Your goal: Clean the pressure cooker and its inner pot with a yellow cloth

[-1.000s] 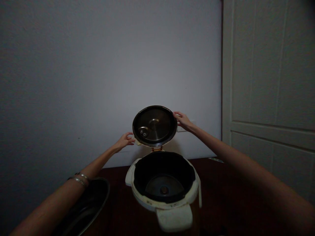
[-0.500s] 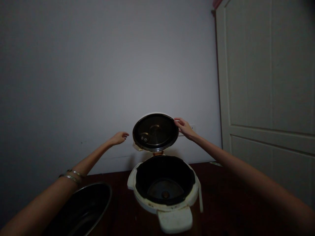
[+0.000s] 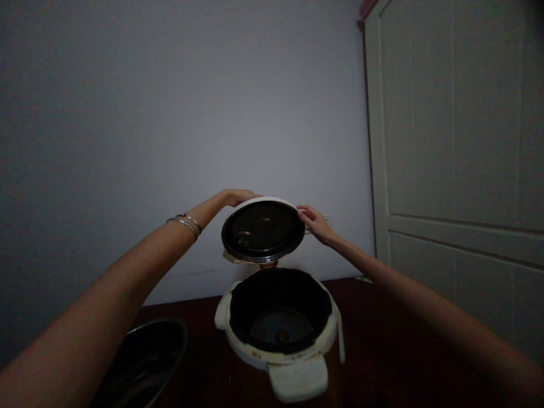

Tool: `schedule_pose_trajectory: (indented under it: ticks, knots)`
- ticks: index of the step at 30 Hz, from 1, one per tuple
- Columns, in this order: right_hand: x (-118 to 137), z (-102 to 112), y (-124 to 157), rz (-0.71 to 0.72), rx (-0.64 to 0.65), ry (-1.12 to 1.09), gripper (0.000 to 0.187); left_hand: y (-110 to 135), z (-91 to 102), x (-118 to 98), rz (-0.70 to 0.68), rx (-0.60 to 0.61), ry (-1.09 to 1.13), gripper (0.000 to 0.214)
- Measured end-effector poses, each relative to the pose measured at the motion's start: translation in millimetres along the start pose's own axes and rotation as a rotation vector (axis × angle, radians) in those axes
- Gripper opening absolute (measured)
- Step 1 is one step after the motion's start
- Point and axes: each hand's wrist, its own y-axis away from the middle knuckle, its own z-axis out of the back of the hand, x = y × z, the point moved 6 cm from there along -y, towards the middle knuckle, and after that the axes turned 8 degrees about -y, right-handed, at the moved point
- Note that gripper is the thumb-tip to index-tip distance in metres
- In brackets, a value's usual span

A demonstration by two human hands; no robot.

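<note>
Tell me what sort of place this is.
Probably a room in a home, though which one I cannot tell. The signs are a cooker on a dark red surface, a plain wall behind it, and a panelled door or cupboard front at right.

the bare left grip (image 3: 241,196) partly disappears behind the round, dark-lined white lid (image 3: 272,226); the bare left forearm (image 3: 136,266) covers part of the dark, metal-rimmed pot (image 3: 159,345), cropped by the bottom edge.
</note>
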Motion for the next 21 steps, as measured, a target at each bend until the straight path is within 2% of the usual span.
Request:
schedule_pose_trajectory:
  ticks: [3, 6, 13, 16, 21]
  knots:
    - [1, -1, 5, 0.005, 0.016, -0.009, 0.048, -12, -7.2, 6, 0.009, 0.073, -0.053, 0.021]
    - [2, 0, 10, 0.012, 0.023, -0.02, 0.048, -16, -7.9, 16, 0.02, 0.108, -0.006, 0.03]
    - [7, 0, 22, 0.074, 0.071, -0.091, 0.043, -2, -16.7, 24, 0.049, 0.052, 0.075, 0.043]
    - [13, -2, 32, 0.085, 0.107, -0.104, 0.04, 8, -27.9, 27, 0.034, 0.128, -0.012, 0.037]
    - [22, -3, 52, 0.121, 0.159, -0.065, 0.036, 25, -43.6, 30, -0.026, 0.166, -0.023, 0.024]
